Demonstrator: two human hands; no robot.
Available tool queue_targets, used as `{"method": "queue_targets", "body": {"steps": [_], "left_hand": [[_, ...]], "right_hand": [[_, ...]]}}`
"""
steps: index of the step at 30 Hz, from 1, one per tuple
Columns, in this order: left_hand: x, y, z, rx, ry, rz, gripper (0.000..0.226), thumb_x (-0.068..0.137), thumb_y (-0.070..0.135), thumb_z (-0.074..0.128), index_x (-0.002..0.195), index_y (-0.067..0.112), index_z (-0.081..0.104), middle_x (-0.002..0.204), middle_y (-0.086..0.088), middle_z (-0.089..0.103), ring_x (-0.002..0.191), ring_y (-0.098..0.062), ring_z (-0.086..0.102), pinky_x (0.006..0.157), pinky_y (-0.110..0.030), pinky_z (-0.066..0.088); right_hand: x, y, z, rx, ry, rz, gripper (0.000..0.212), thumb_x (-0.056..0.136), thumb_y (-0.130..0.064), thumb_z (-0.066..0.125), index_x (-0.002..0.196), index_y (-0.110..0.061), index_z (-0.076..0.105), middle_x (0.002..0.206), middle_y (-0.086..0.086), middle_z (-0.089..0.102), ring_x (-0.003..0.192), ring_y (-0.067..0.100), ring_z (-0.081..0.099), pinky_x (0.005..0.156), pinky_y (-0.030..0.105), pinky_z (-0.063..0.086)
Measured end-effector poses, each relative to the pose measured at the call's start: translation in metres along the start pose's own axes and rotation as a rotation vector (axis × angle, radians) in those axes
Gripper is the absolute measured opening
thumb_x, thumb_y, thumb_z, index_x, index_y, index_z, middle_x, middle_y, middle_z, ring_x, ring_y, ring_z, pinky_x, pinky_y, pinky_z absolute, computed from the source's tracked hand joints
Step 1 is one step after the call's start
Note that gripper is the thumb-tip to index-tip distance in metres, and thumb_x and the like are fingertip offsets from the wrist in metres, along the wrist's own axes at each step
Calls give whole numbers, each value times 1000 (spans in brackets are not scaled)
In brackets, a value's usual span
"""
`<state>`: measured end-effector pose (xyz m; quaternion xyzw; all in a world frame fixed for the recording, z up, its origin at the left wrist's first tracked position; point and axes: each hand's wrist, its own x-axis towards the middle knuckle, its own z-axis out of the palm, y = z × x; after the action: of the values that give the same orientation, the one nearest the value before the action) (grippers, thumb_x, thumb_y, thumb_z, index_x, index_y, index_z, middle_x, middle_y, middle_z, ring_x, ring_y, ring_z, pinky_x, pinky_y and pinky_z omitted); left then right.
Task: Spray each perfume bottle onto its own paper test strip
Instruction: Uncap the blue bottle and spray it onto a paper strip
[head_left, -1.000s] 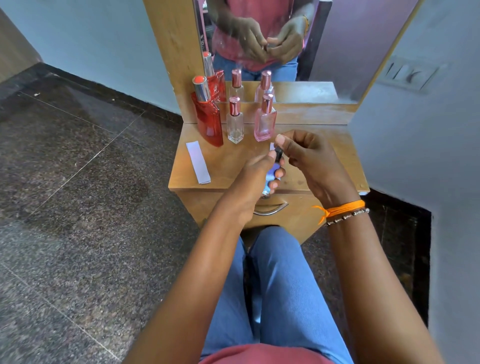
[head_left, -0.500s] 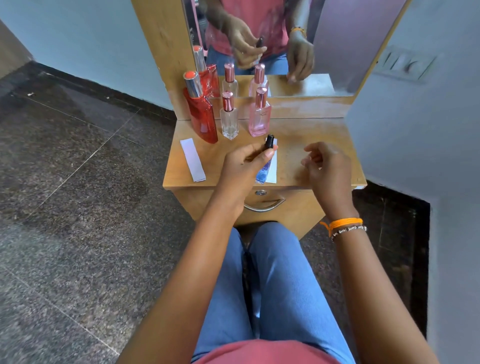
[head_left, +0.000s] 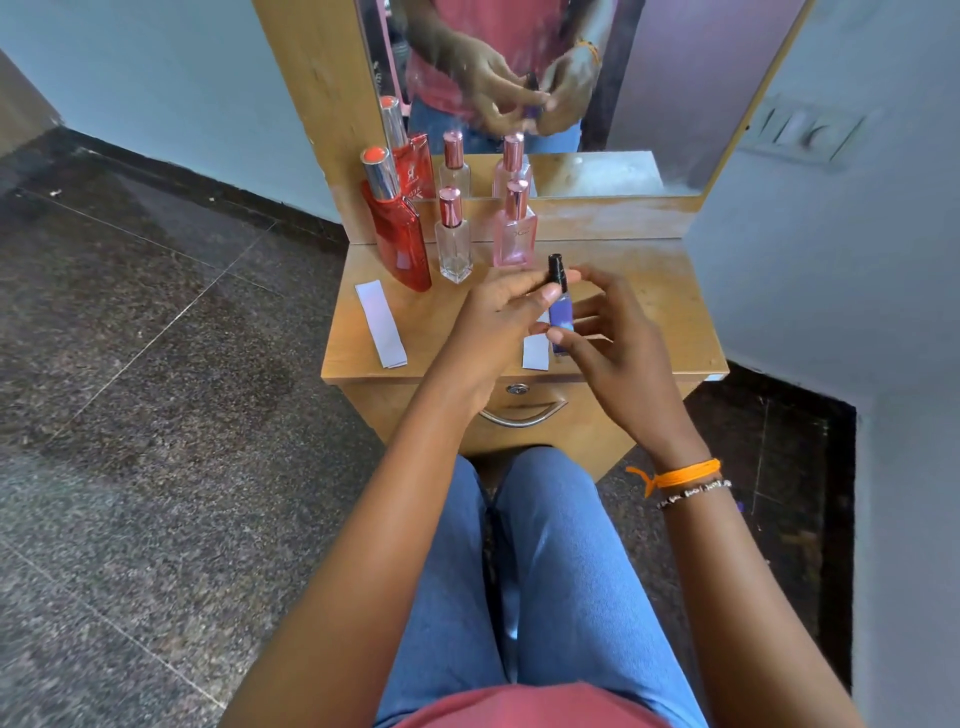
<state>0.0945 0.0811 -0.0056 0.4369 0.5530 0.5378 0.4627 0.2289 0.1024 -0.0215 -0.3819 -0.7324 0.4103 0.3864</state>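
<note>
A small blue perfume bottle (head_left: 561, 310) with a black top stands upright above the wooden table (head_left: 660, 306). My left hand (head_left: 496, 319) grips it from the left, thumb near the top. My right hand (head_left: 610, 345) holds its lower part from the right. A white paper test strip (head_left: 536, 354) lies under my hands, mostly hidden. A second strip (head_left: 381, 323) lies at the table's left. At the back stand a red bottle (head_left: 399, 239), a clear bottle (head_left: 454, 248) and a pink bottle (head_left: 515, 235), all capped.
A mirror (head_left: 623, 93) behind the table reflects the bottles and my hands. A drawer with a metal handle (head_left: 522, 417) is below the tabletop. A wall with a switch plate (head_left: 800, 132) stands close on the right. My knees are in front of the drawer.
My right hand left the bottle's top, swung out to the right, then came back onto the bottle's lower part. The left hand has turned the bottle upright.
</note>
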Motion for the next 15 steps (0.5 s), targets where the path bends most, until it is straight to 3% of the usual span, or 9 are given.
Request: {"method": "queue_targets", "body": {"steps": [2, 4, 7, 10, 13, 15], "left_hand": [[6, -5, -3, 177, 24, -11, 26, 95, 22, 50, 115, 13, 63, 120, -1, 46, 111, -11, 51, 88, -25, 49], [15, -14, -6, 441, 114, -10, 31, 95, 27, 49, 122, 15, 59, 124, -7, 45, 121, -19, 46, 101, -31, 38], [26, -26, -1, 816, 188, -1, 44, 93, 27, 52, 135, 18, 45, 132, -11, 44, 126, -28, 38, 106, -37, 33], [36, -34, 8, 1089, 214, 14, 50, 91, 31, 54, 137, 14, 41, 139, -12, 42, 127, -31, 35, 103, -39, 34], [41, -38, 15, 1149, 269, 36, 48, 89, 29, 58, 132, 12, 44, 137, -11, 43, 123, -32, 38, 98, -38, 36], [42, -40, 17, 1089, 309, 32, 42, 87, 26, 61, 125, 13, 48, 135, -9, 45, 121, -31, 39, 96, -37, 37]], "right_hand": [[1, 3, -3, -21, 33, 21, 53, 85, -5, 65, 131, -16, 42, 83, -8, 61, 72, 1, 63, 70, 12, 50], [2, 7, -7, -41, 63, 41, 56, 85, -7, 65, 134, -19, 40, 85, -4, 60, 73, 4, 62, 70, 12, 48], [2, 9, -11, -45, 95, 34, 59, 85, -10, 66, 135, -24, 38, 86, -3, 61, 72, 10, 64, 67, 11, 48], [3, 9, -12, -21, 100, 27, 62, 85, -8, 63, 137, -27, 35, 84, -4, 59, 73, 15, 64, 68, 17, 51], [3, 10, -11, -2, 81, 4, 64, 84, -6, 59, 137, -32, 35, 82, -9, 56, 66, 7, 58, 65, 13, 50], [4, 10, -10, 25, 61, 7, 67, 81, -2, 56, 136, -35, 35, 82, -7, 56, 68, 11, 60, 69, 22, 54]]}}
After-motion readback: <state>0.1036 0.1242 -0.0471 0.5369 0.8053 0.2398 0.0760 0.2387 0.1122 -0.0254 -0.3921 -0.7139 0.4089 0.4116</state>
